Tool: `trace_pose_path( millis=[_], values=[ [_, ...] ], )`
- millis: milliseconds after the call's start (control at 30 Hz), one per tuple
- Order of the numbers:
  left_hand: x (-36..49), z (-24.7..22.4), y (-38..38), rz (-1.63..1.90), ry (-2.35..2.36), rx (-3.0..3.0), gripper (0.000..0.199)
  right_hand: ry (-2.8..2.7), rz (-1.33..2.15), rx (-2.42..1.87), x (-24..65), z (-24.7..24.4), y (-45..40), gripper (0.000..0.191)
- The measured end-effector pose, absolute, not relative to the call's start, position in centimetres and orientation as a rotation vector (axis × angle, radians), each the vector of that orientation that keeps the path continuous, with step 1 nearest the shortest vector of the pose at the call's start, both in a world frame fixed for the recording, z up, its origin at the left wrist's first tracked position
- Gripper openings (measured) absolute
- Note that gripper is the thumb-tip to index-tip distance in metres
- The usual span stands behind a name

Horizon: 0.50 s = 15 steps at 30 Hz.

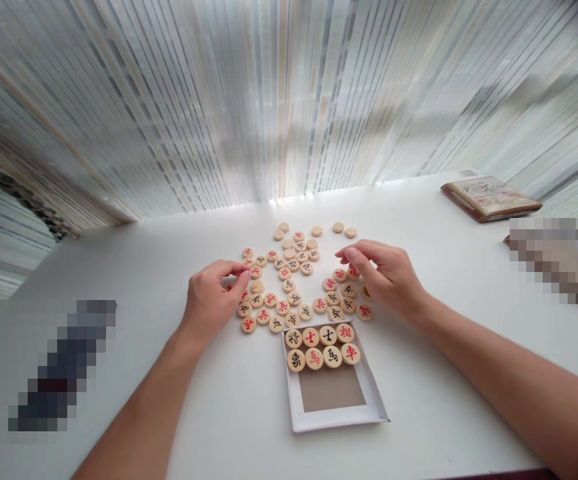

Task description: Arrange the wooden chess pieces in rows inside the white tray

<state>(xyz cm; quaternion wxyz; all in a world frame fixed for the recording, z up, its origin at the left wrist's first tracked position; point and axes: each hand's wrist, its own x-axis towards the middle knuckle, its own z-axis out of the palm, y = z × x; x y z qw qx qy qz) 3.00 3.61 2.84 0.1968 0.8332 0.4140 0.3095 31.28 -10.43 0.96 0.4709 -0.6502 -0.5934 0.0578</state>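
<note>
Round wooden xiangqi pieces (289, 285) with red or black characters lie scattered on the white table; several are face down. My left hand (216, 293) is at the left edge of the scatter, thumb and index fingertips close together beside a red-marked piece (255, 272). Whether anything is pinched there is hidden. Over the right side hovers my right hand (389, 273), fingers loosely extended, no piece visible in it, above red-marked pieces (339, 275). In front of the scatter, a shallow white box tray (319, 420) holds two rows of face-up pieces (313, 359) at its far end.
A closed flat box or book (491, 198) lies at the far right of the table (239, 413). Blurred-out items sit at the right edge and on the left. A striped string curtain (279, 100) hangs along the table's far edge.
</note>
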Motion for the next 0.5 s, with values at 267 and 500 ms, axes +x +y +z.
trace_pose_path(
  millis=[267,500],
  values=[
    [3.2,2.9,3.3,0.895,1.127,2.362,0.018,-1.647,0.086,-1.639,31.5,0.1,-9.4,0.035],
    [3.4,2.6,2.9,0.912,1.076,2.374,0.022,-1.987,0.03,-1.758,30.2,0.1,-8.7,0.045]
  ],
)
